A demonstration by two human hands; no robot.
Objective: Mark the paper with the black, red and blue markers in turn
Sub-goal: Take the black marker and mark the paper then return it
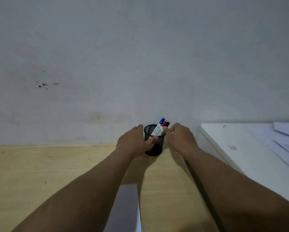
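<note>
A black mesh pen cup [154, 148] stands on the wooden desk against the wall. Three markers lean in it: a blue-capped one [159, 127], a red-capped one [165, 123] and a black-capped one [168, 123]. My left hand [132, 143] wraps the cup's left side, thumb across its front. My right hand [180, 137] is at the cup's right rim, its fingertips touching the white marker barrels; whether they grip one I cannot tell. A white sheet of paper [126, 208] lies near the desk's front edge between my forearms.
The wooden desk [40, 173] runs left of the cup. A white cabinet top [240, 148] stands at the right, raised above the desk, with several loose paper sheets [282, 139] on it. A grey wall [140, 64] rises directly behind the cup.
</note>
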